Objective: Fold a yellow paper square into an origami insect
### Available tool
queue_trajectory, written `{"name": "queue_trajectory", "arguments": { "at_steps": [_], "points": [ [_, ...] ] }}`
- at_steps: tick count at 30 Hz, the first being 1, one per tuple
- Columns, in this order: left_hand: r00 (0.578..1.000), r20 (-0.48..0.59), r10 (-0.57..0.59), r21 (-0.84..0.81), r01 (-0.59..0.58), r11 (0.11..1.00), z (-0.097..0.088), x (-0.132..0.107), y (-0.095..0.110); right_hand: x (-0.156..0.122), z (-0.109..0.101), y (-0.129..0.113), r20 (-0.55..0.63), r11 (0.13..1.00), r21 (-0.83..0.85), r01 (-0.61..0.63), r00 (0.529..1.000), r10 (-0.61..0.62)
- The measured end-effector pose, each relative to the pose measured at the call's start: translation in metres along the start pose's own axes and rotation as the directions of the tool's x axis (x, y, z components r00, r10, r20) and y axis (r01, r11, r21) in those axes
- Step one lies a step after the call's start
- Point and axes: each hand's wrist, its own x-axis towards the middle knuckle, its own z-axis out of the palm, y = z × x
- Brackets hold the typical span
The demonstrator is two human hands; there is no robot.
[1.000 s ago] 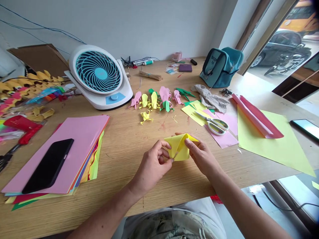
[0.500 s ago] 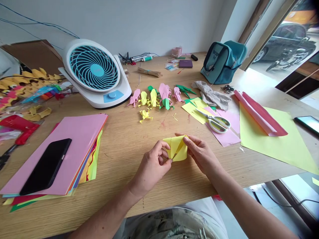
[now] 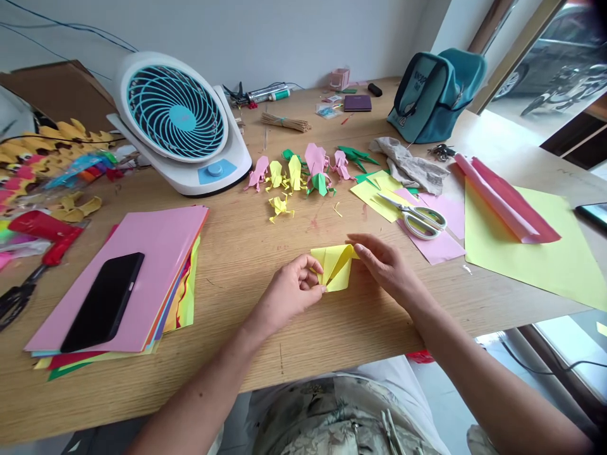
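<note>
A small folded piece of yellow paper [image 3: 337,268] is held just above the table's near part, one flap lifted so a dark gap shows beneath it. My left hand [image 3: 296,287] pinches its left and lower edge between thumb and fingers. At the upper right corner, my right hand [image 3: 384,262] grips the raised flap between thumb and fingertips. Beyond the hands stand several folded paper figures in pink, yellow and green, among them a yellow paper frog [image 3: 281,207] nearest to me. White-handled scissors [image 3: 420,218] lie on paper pieces to the right.
On the left, a black phone [image 3: 103,302] rests on a stack of coloured paper [image 3: 159,237]. Behind it stands a white and blue fan [image 3: 177,117]. A teal bag [image 3: 434,95], a grey cloth [image 3: 412,165] and a yellow sheet [image 3: 535,265] with rolled pink paper [image 3: 509,202] are on the right.
My right hand has drawn the flap up and to the right, so the fold stands more open. My left hand keeps its pinch. The camera view has shifted slightly.
</note>
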Motion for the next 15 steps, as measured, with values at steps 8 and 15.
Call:
{"name": "queue_trajectory", "arguments": {
  "at_steps": [8, 15],
  "points": [
    [0.959, 0.264, -0.101, -0.401, 0.205, 0.893, -0.008, -0.012, 0.023, -0.01, -0.02, -0.026, 0.116, 0.997, 0.081, 0.004, 0.993, -0.014],
    [0.982, 0.179, -0.063, -0.364, 0.126, 0.923, -0.001, -0.009, 0.015, -0.011, -0.01, -0.013, 0.385, 0.91, 0.334, -0.246, 0.917, 0.106]
  ]
}}
